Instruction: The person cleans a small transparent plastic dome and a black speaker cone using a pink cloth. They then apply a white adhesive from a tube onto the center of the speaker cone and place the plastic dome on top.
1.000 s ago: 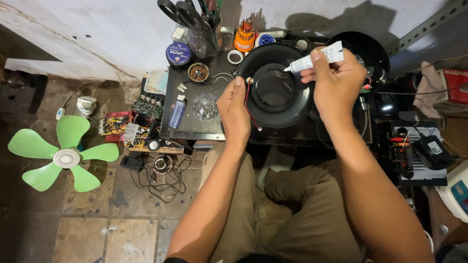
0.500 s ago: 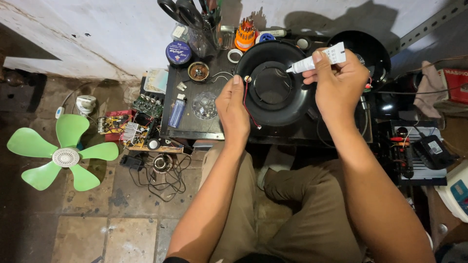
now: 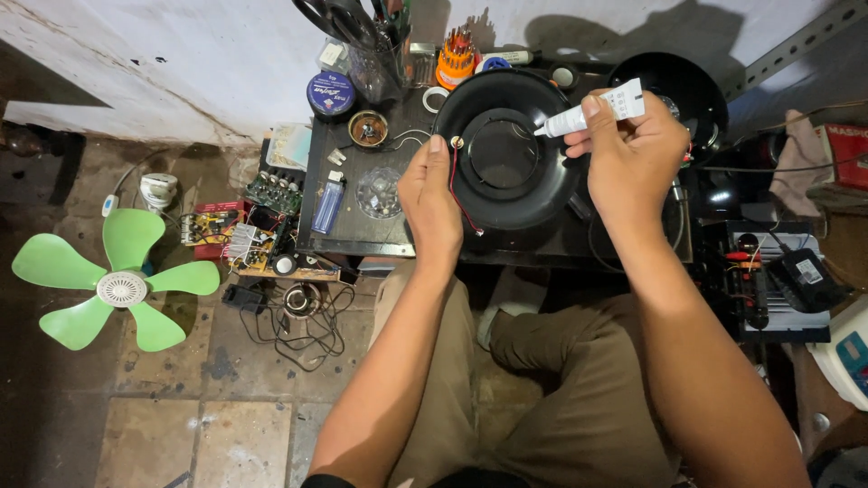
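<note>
My left hand (image 3: 432, 201) grips the left rim of the black speaker cone (image 3: 506, 149), thumb and fingers pinched on its edge just beside a small metal terminal where a thin red wire (image 3: 461, 194) runs down toward me along the cone's near-left side. The cone lies on the dark tabletop (image 3: 362, 230), between my two hands, its round centre opening facing up. My right hand (image 3: 633, 154) is closed around a white tube (image 3: 588, 110), held at the cone's far-right edge with the nozzle pointing left and down toward the inner ring; I cannot tell whether the tip touches the surface. Behind my right hand, further right, sits a second black cone (image 3: 687, 86), partly hidden. On the far side of the tabletop stand an orange screwdriver-bit holder (image 3: 457, 56), a round blue tin (image 3: 331, 93) and a small coil part (image 3: 368, 128); nearer, to the left of my left hand, lie a blue lighter (image 3: 328, 206) and a clear plastic dish (image 3: 378, 192). On the floor well to the left lies a green fan blade (image 3: 117, 280), with circuit boards (image 3: 244, 230) and tangled black cables (image 3: 303, 316) between it and the tabletop. My knees in olive trousers (image 3: 579, 398) are below the near edge.
</note>
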